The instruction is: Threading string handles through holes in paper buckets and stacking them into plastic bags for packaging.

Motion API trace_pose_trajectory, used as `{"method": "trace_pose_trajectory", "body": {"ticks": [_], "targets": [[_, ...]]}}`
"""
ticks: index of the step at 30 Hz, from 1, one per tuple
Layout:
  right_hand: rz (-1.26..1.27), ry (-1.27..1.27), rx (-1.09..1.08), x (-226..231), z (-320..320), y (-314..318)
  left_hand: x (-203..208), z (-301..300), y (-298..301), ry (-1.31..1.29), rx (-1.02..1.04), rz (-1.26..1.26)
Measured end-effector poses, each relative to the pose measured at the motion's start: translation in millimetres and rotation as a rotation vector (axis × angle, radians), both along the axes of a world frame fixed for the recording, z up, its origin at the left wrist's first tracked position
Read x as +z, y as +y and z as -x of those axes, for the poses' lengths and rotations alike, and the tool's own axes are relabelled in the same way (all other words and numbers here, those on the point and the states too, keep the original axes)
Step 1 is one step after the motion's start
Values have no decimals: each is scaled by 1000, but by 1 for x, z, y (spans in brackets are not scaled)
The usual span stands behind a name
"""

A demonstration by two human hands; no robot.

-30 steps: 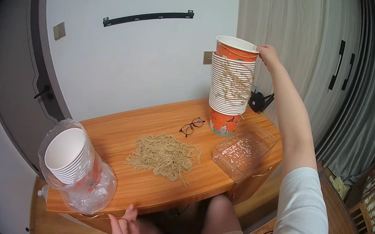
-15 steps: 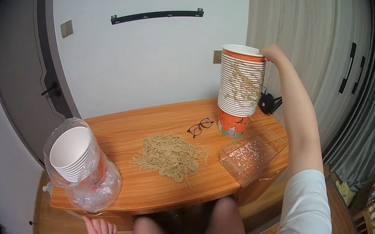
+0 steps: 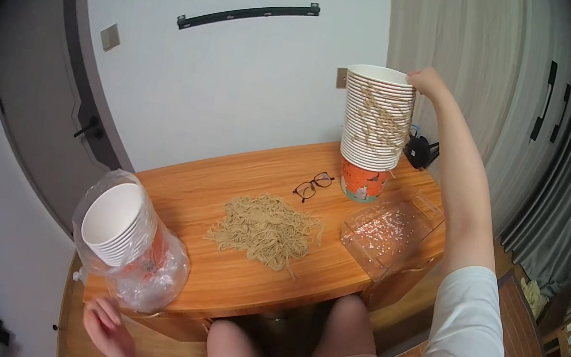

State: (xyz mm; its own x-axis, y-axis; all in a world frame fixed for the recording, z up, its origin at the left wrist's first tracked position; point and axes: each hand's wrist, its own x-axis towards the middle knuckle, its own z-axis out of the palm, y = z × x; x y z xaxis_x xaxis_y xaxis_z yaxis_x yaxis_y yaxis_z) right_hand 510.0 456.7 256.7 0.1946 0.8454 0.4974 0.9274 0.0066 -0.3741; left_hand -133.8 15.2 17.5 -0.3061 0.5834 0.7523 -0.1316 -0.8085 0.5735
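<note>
My right hand is closed at the rim of the top paper bucket in a tall nested stack. White rims run up the stack, and an orange printed bottom bucket stands on the table. Tan strands hang across the stack's side. Low on the left, my left hand is held just off the table's front edge, fingers loosely bent and nothing in them. Closest to it is a second stack of white paper buckets, tilted inside a clear plastic bag.
A heap of tan yarn-like strands lies mid-table. Behind it rest eyeglasses. A clear plastic box with small pale bits sits at the right front. A small black object is behind the tall stack, on the wooden table.
The top bucket has sunk into the tall stack, its orange band now hidden, with my right hand still at the rim. My left hand has moved left and up toward the bagged stack.
</note>
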Motion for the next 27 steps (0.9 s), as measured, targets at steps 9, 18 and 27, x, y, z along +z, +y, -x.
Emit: {"method": "trace_pose_trajectory", "body": {"ticks": [9, 18, 27], "targets": [[-362, 575, 363, -62, -7, -14, 107, 22, 68, 1205, 916, 174], [-644, -14, 195, -137, 69, -177, 113, 20, 77, 1288, 568, 612], [-331, -47, 609, -221, 180, -304, 126, 26, 92, 1205, 454, 932]]}}
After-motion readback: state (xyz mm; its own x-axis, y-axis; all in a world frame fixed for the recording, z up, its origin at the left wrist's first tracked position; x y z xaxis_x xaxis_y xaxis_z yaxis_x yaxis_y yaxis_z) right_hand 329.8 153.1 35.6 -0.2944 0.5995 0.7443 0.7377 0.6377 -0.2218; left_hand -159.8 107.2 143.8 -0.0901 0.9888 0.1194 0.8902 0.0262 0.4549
